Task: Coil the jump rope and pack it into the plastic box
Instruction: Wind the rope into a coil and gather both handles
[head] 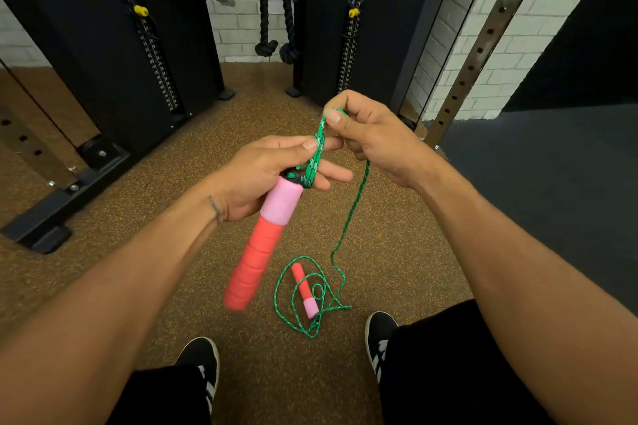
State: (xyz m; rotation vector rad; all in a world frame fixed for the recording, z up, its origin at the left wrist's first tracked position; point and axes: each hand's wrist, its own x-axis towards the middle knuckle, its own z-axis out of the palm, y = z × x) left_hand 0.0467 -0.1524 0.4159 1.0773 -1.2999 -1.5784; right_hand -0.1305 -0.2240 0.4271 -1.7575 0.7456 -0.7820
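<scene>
My left hand (266, 172) holds one red and pink handle (259, 245) of the jump rope, the handle hanging down and toward me. Several turns of green rope (316, 157) lie looped over my left fingers, with the thumb pressing on them. My right hand (369, 138) pinches the top of the loop between thumb and forefinger. From there the green rope (355, 207) drops to the floor, where it lies in loose loops around the second red and pink handle (305, 290). No plastic box is in view.
A black cable machine with weight stacks (155, 55) stands ahead, and a black rope attachment (276, 24) hangs between its posts. A perforated steel upright (483, 45) leans at the right. My two black shoes (203, 366) stand on the brown speckled floor.
</scene>
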